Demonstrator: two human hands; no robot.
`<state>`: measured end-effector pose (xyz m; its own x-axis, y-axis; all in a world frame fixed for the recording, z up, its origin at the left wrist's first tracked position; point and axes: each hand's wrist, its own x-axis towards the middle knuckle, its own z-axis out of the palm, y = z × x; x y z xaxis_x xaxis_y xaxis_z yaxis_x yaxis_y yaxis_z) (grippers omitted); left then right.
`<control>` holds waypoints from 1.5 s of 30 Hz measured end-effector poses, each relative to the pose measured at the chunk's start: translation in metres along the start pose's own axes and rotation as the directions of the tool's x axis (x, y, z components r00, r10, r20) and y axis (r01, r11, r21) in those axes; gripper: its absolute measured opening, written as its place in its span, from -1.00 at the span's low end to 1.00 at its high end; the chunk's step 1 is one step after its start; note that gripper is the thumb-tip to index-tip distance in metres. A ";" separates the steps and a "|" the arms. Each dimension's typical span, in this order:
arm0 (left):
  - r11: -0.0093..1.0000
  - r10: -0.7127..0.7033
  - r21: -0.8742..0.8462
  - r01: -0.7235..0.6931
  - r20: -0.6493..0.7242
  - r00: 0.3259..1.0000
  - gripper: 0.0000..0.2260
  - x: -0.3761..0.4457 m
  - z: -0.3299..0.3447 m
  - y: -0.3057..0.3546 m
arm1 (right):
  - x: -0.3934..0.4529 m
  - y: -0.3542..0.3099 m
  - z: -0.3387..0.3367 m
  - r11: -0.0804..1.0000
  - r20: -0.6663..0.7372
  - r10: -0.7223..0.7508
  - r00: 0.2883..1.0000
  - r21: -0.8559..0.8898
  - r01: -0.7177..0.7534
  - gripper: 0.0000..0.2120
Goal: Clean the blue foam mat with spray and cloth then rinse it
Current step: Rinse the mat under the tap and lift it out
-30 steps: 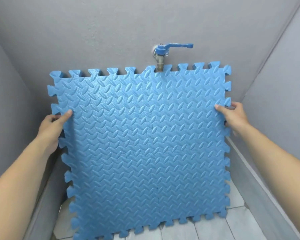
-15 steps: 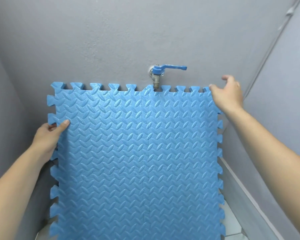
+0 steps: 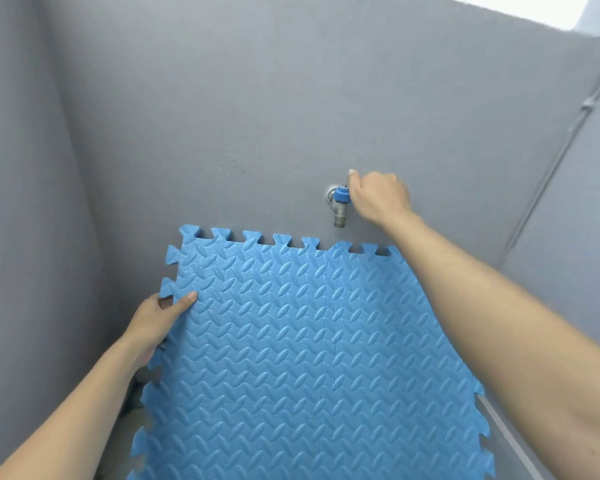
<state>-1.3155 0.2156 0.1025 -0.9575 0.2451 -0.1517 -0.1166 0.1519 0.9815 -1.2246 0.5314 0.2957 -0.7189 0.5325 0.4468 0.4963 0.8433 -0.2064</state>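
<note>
- The mat (image 3: 302, 358) is standing upright in front of the grey wall (image 3: 222, 116), its toothed top edge sitting just below the tap (image 3: 339, 206).
- The left hand (image 3: 156, 323) is gripping the mat's left edge near the top, thumb lying on the patterned front and the fingers wrapping out of sight behind.
- The right hand (image 3: 378, 197) is reaching above the mat and closing around the tap's blue handle; only the handle's round hub is showing beside the knuckles.
- The right forearm is crossing in front of the mat's upper right corner, hiding that part.
- No water is showing at the tap's metal spout.
- A thin conduit (image 3: 565, 147) is running along the wall corner at right.
</note>
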 end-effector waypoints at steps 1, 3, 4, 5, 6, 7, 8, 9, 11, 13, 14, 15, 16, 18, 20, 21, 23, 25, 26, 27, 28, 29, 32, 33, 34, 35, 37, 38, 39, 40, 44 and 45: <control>1.000 -0.014 0.005 0.014 0.014 1.000 -0.62 0.001 -0.001 0.000 | 0.000 0.002 0.001 1.000 -0.013 -0.025 1.000 -0.003 0.025 -0.44; 0.998 -0.062 -0.017 0.063 0.042 0.997 -0.38 0.008 -0.003 -0.005 | 0.001 0.005 0.001 0.998 -0.014 -0.066 0.998 -0.021 0.066 -0.46; 0.996 -0.072 -0.041 0.073 0.039 0.997 -0.22 0.012 -0.003 -0.009 | 0.001 0.006 0.000 0.997 -0.018 -0.075 0.997 -0.025 0.075 -0.49; 0.996 -0.058 -0.069 0.061 0.035 0.998 -0.09 0.016 -0.004 -0.013 | 0.002 0.006 0.001 0.997 -0.025 -0.073 0.997 -0.026 0.072 -0.50; 0.995 -0.040 -0.095 0.043 0.037 0.999 -0.03 0.019 -0.003 -0.016 | 0.002 0.006 0.002 0.998 -0.033 -0.066 0.997 -0.027 0.065 -0.52; 0.994 -0.028 -0.106 0.032 0.038 0.999 -0.02 0.021 -0.003 -0.018 | 0.003 0.005 0.002 0.998 -0.039 -0.058 0.998 -0.026 0.057 -0.53; 0.993 -0.016 -0.115 0.020 0.035 0.999 -0.03 0.021 -0.001 -0.018 | 0.004 0.004 0.002 0.998 -0.041 -0.055 0.998 -0.028 0.053 -0.55; 0.993 -0.011 -0.120 0.015 0.032 0.999 -0.02 0.021 -0.001 -0.018 | 0.005 0.004 0.002 0.998 -0.035 -0.049 0.998 -0.031 0.048 -0.56; 0.992 -0.013 -0.127 0.015 0.023 1.000 -0.02 0.021 0.000 -0.017 | 0.005 0.003 -0.002 0.998 -0.023 -0.040 0.999 -0.042 0.039 -0.58; 0.990 -0.029 -0.137 0.033 0.031 0.999 -0.15 0.017 0.001 -0.015 | 0.004 0.003 -0.003 0.998 -0.026 -0.041 0.999 -0.058 0.039 -0.59; 0.990 -0.030 -0.140 0.034 0.030 0.999 -0.28 0.015 0.004 -0.012 | 0.003 0.003 -0.003 0.997 -0.031 -0.041 0.999 -0.067 0.039 -0.58; 0.989 -0.030 -0.142 0.034 0.027 0.999 -0.40 0.014 0.006 -0.010 | 0.003 0.003 -0.003 0.997 -0.034 -0.040 0.999 -0.072 0.037 -0.58; 0.988 -0.023 -0.149 0.027 0.026 0.999 -0.50 0.013 0.008 -0.009 | 0.002 0.003 -0.003 0.996 -0.035 -0.041 0.999 -0.078 0.038 -0.58; 0.987 0.000 -0.161 0.004 0.024 1.000 -0.60 0.012 0.011 -0.006 | 0.001 0.002 -0.004 0.996 -0.037 -0.038 0.999 -0.088 0.034 -0.59; 0.987 0.011 -0.159 -0.008 0.019 1.000 -0.63 0.012 0.012 -0.005 | -0.001 0.000 -0.005 0.995 -0.045 -0.032 0.998 -0.098 0.028 -0.60; 0.989 0.010 -0.150 -0.007 0.016 1.000 -0.64 0.011 0.013 -0.005 | -0.002 -0.001 -0.005 0.994 -0.049 -0.029 0.998 -0.105 0.024 -0.61; 0.991 0.000 -0.134 0.002 0.018 1.000 -0.63 0.010 0.016 -0.004 | -0.002 -0.001 -0.006 0.994 -0.051 -0.022 0.998 -0.112 0.016 -0.64; 0.991 -0.009 -0.130 0.011 0.017 1.000 -0.61 0.009 0.020 -0.001 | -0.002 -0.001 -0.007 0.994 -0.048 -0.019 0.999 -0.108 0.014 -0.66; 0.991 -0.004 -0.135 0.006 0.017 1.000 -0.61 0.008 0.023 0.000 | -0.003 -0.002 -0.007 0.994 -0.046 -0.017 0.999 -0.107 0.012 -0.66; 0.990 0.005 -0.141 -0.003 0.014 1.000 -0.61 0.007 0.027 0.002 | -0.003 -0.002 -0.008 0.994 -0.045 -0.012 0.999 -0.108 0.007 -0.66; 0.989 0.014 -0.148 -0.013 0.009 1.000 -0.60 0.006 0.031 0.004 | -0.003 -0.004 -0.008 0.994 -0.048 -0.005 0.999 -0.111 0.000 -0.64; 0.987 0.025 -0.156 -0.024 0.002 1.000 -0.59 0.004 0.036 0.007 | -0.004 -0.005 -0.009 0.993 -0.052 0.006 0.999 -0.114 -0.012 -0.62; 0.981 0.055 -0.185 -0.056 -0.008 0.998 -0.68 -0.003 0.050 0.014 | -0.006 -0.009 -0.010 0.990 -0.061 0.049 0.997 -0.133 -0.057 -0.60; 0.980 0.063 -0.188 -0.062 -0.001 0.998 -0.71 -0.005 0.055 0.015 | -0.007 -0.010 -0.011 0.988 -0.060 0.060 0.996 -0.137 -0.068 -0.60; 0.979 0.073 -0.189 -0.072 0.001 0.997 -0.71 -0.006 0.058 0.017 | -0.008 -0.011 -0.011 0.987 -0.059 0.069 0.996 -0.140 -0.077 -0.61; 0.978 0.084 -0.189 -0.083 -0.002 0.996 -0.70 -0.007 0.062 0.018 | -0.009 -0.011 -0.011 0.987 -0.058 0.076 0.995 -0.140 -0.084 -0.61; 0.976 0.102 -0.190 -0.103 -0.013 0.995 -0.68 -0.009 0.067 0.022 | -0.009 -0.013 -0.011 0.987 -0.064 0.084 0.994 -0.134 -0.092 -0.61; 0.977 0.105 -0.185 -0.107 -0.018 0.994 -0.68 -0.010 0.069 0.024 | -0.009 -0.013 -0.011 0.987 -0.069 0.087 0.994 -0.130 -0.095 -0.60; 0.978 0.107 -0.179 -0.108 -0.018 0.994 -0.69 -0.011 0.071 0.026 | -0.009 -0.013 -0.011 0.987 -0.073 0.088 0.993 -0.125 -0.097 -0.60; 0.978 0.109 -0.179 -0.110 -0.016 0.994 -0.69 -0.012 0.072 0.027 | -0.010 -0.013 -0.010 0.988 -0.075 0.088 0.993 -0.122 -0.097 -0.60; 0.984 0.085 -0.150 -0.092 -0.048 0.995 -0.66 -0.008 0.059 0.023 | -0.013 -0.013 -0.013 0.991 -0.074 0.075 0.994 -0.106 -0.082 -0.63; 0.986 0.071 -0.146 -0.080 -0.062 0.996 -0.66 -0.007 0.049 0.021 | -0.013 -0.013 -0.014 0.992 -0.075 0.069 0.995 -0.099 -0.076 -0.63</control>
<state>-1.2980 0.2645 0.1187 -0.9778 0.1958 -0.0739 -0.0774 -0.0100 0.9970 -1.2144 0.5126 0.3049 -0.6447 0.5823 0.4952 0.5952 0.7889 -0.1528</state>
